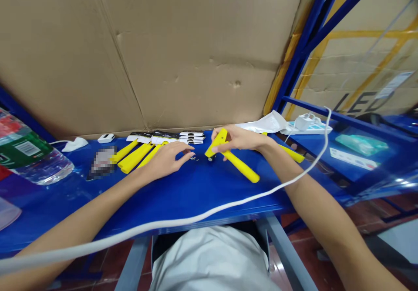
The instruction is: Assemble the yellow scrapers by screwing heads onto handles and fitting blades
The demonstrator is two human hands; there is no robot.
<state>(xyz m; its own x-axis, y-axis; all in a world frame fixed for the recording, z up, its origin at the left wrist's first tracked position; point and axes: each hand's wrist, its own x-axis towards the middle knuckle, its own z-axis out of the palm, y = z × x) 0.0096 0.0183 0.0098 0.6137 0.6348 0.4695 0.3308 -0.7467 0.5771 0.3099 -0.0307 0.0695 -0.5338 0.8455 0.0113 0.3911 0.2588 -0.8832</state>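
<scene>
My right hand (233, 138) is wrapped around the head of a yellow T-shaped scraper (243, 167), its handle slanting down to the right. A dark round part shows under the head, close to the tabletop. On the blue table, my left hand (168, 157) reaches in with thumb and forefinger apart. Its fingertips are beside a scatter of tiny metal pieces (193, 157), too small to name for sure. Several yellow handles (132, 159) lie to its left, their far ends by white-and-black cards (166, 136). Another yellow handle (292, 154) lies beyond my right forearm.
A white cable (228, 205) crosses in front of my arms. At left stands a large bottle (31, 152); a white plug (75, 144) lies near it. A power strip (305, 127) and plastic bag (266, 122) are at back right. Cardboard (202, 51) walls the back.
</scene>
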